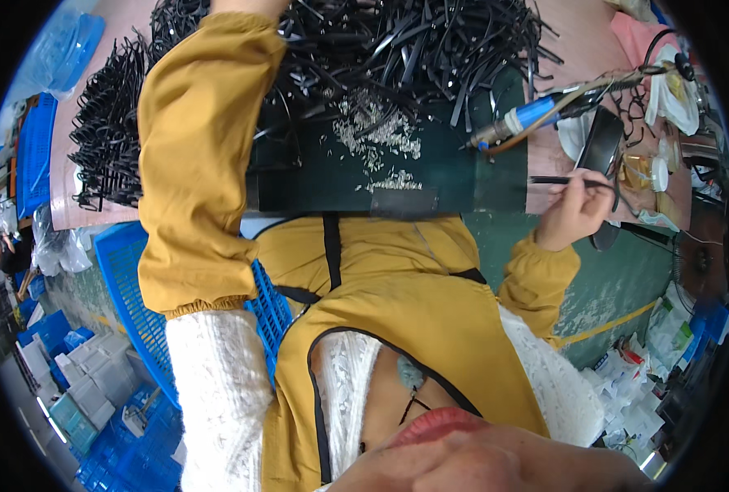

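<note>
My right hand [579, 209] is closed on a thin black eyeglass temple [551, 179], held near the right end of the dark green mat [299, 184]. The temple's straight end points left and its curved end hooks down past my fingers. My left arm, in a mustard sleeve, reaches to the far edge of the view. Only the wrist part of my left hand [248, 6] shows there, beside a large heap of black temples [422, 49]; its fingers are out of sight. Many small silvery metal pieces [385, 135] lie scattered on the mat.
A blue-tipped powered hand tool [532, 115] with a cord hangs over the mat's right end. Beyond my right hand are a black oblong piece [601, 139] and a white-lidded jar [643, 174]. More temples [106, 148] are stacked at left. A blue basket [126, 279] stands below the table.
</note>
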The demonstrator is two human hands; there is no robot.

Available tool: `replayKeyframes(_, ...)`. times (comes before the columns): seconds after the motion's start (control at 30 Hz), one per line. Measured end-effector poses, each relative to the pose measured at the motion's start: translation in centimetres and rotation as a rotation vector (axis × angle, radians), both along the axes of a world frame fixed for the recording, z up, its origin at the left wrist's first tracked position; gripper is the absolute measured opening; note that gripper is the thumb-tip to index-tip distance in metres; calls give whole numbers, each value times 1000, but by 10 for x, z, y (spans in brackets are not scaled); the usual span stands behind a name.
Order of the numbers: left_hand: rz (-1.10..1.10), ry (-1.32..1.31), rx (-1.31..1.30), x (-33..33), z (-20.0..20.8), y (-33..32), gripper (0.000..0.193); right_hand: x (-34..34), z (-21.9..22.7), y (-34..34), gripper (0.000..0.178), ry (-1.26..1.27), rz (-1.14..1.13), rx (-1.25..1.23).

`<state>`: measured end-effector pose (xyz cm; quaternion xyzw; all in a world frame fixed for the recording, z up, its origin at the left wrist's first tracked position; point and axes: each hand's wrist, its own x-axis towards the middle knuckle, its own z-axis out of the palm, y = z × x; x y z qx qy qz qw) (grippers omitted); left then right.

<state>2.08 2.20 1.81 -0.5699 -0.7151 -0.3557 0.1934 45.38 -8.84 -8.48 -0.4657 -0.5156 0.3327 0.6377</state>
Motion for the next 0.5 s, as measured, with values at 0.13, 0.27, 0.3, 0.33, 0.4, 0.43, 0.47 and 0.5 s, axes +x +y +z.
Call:
replayKeyframes(0.13,-374,-690,-130,61,-11,-110,31,-58,-26,-42,17,-170,470,77)
replayKeyframes(0.27,-597,-1544,-180,145,-77,-195,27,-83,-42,-54,11,-140,617,-155)
replayKeyframes(0.3,-722,-1662,-40,162,-95,-203,27,-84,-41,-55,12,-12,613,-137)
replayKeyframes(0.33,-806,-1591,25,169,-111,-211,27,-87,-41,-56,12,-11,592,-155)
replayKeyframes(0.4,-867,-1667,128,182,-135,-224,19,-91,-38,-57,12,-187,601,-120)
replayKeyframes(0.43,-915,-1634,245,185,-144,-231,16,-93,-37,-58,11,-398,653,-115)
replayKeyframes(0.47,-823,-1482,225,187,-151,-239,16,-95,-36,-58,12,-395,643,-156)
replayKeyframes(0.5,-836,-1458,312,186,-158,-247,25,-98,-37,-59,13,-283,622,-248)
